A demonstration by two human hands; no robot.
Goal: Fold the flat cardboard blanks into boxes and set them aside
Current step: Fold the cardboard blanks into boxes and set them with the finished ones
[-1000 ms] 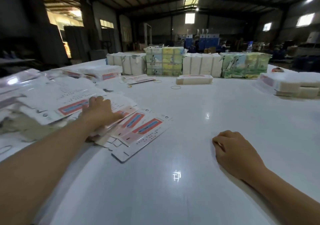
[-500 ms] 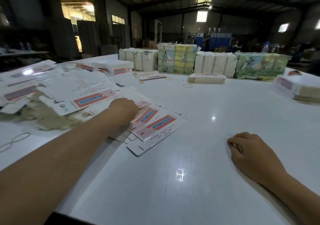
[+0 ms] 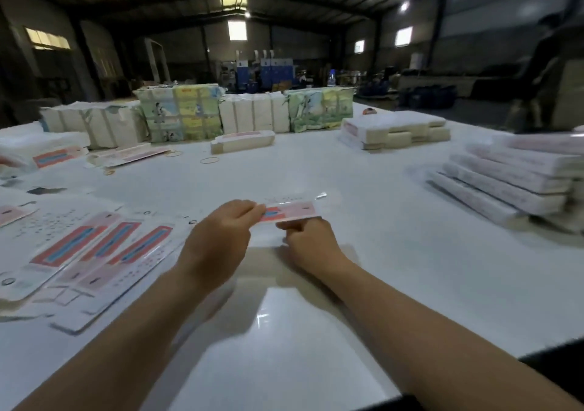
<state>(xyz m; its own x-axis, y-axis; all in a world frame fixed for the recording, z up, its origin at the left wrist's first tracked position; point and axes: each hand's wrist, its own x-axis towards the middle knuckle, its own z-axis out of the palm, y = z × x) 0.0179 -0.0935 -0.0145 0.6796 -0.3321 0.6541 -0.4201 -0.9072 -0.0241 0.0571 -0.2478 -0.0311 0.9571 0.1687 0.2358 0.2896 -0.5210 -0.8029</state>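
A flat cardboard blank (image 3: 292, 212), white with a pink and blue label, is held above the white table (image 3: 410, 268) at the middle of the view. My left hand (image 3: 221, 237) grips its left end from above. My right hand (image 3: 308, 243) pinches its lower edge from below. A fanned pile of the same flat blanks (image 3: 94, 252) lies on the table to the left of my left arm. A stack of folded white boxes (image 3: 512, 180) sits at the right edge.
Bundled packs (image 3: 180, 117) and white bundles (image 3: 252, 117) line the table's far edge. A single folded box (image 3: 243, 141) and another stack (image 3: 395, 129) lie in front of them. Rubber bands (image 3: 209, 159) are scattered at the back left.
My left hand has left the pile with one blank and come to the middle. My right hand has lifted off the table and taken hold of the same blank. The view has turned right.
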